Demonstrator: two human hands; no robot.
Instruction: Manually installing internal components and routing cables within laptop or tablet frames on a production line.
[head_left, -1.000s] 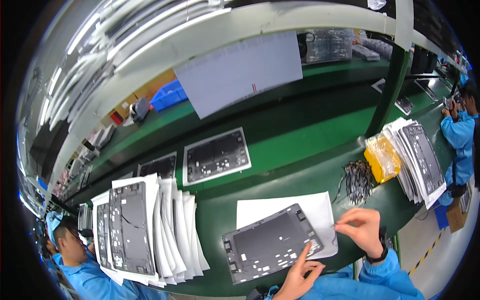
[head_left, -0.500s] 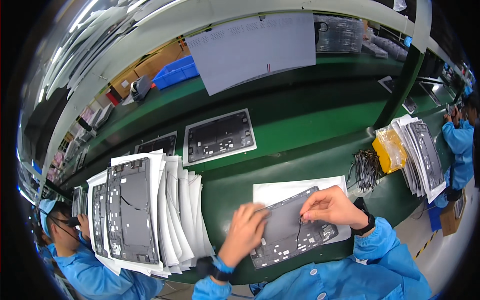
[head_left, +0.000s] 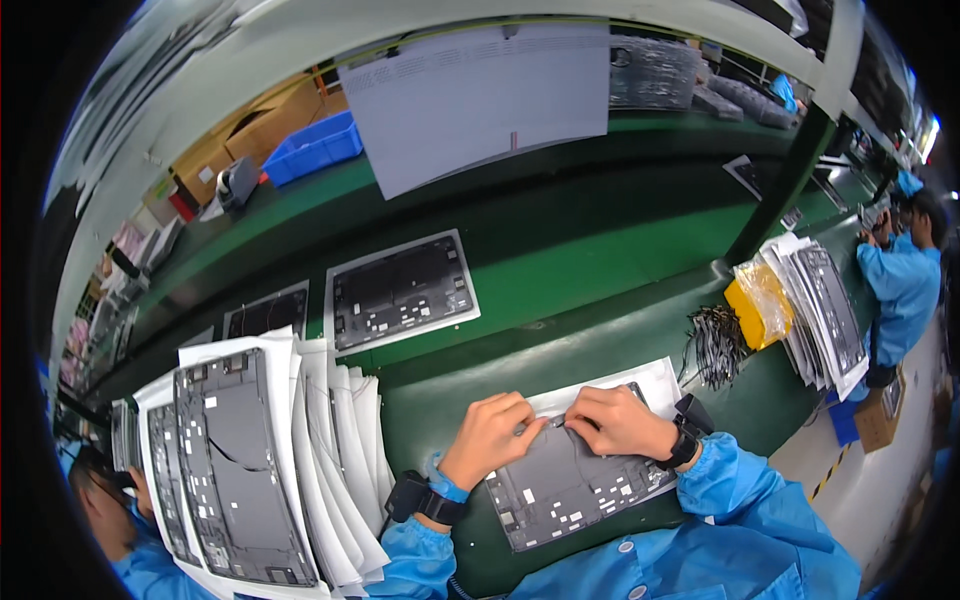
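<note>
A dark grey tablet-like back housing point(head_left: 560, 482) lies on a white sheet point(head_left: 655, 378) in front of me, with small white patches along its near side. Over its far edge my right hand point(head_left: 618, 420) pinches a thin black cable point(head_left: 560, 424). Close beside it, my left hand point(head_left: 492, 438) is closed too, thumb and forefinger together at the same edge. The fingertips hide most of the cable and whatever the left hand grips.
To the left stands a leaning stack of similar housings point(head_left: 235, 470) between white sheets point(head_left: 345, 480). At the right are a bundle of black cables point(head_left: 716, 345), a yellow bin point(head_left: 758, 308) and another stack point(head_left: 832, 300). Another housing point(head_left: 400, 290) lies beyond. Co-workers sit at both sides.
My left hand has come in to the housing's far edge with its fingers closed. My right hand has carried the cable from over the housing's middle to that edge. The view has shifted.
</note>
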